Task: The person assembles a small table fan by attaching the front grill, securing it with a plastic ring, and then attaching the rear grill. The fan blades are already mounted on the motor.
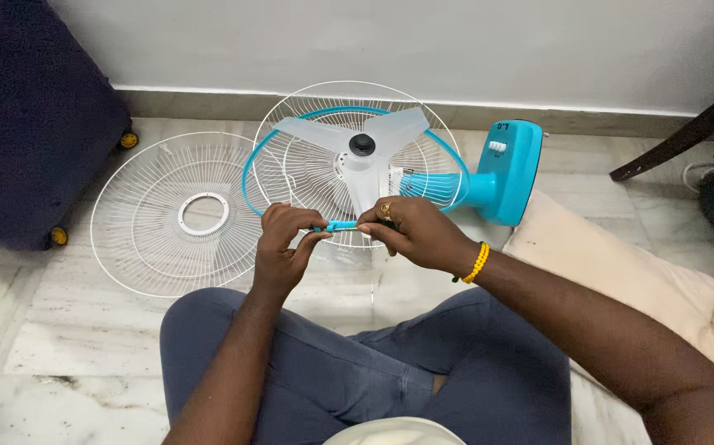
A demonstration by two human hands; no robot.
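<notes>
Both hands are meeting over the near edge of the fan, pinching one small blue clip between them. Left hand is closing thumb and fingertips on the clip's left end, grip clamped on it; right hand is doing the same on the right end, fingers curled tight together around it, a ring showing on one finger and a yellow bead bracelet sitting at the wrist. The clip is lying level, held just above the near rim of the rear fan guard; cannot tell if it is touching the wire. Just beyond the hands, the pale three-blade propeller with its black centre cap is sitting inside that guard, and a blue rim ring is running around the guard's edge. To the right, the blue fan body is lying on its side on the marble floor. To the left, the loose white front guard is lying flat on the floor, partly overlapped by the rear guard. Far left, a dark blue suitcase with yellow wheels is standing against the wall. Right of the arm, a cream cushion is lying on the floor. Near, the person's crossed legs in blue trousers are filling the bottom of the view.
</notes>
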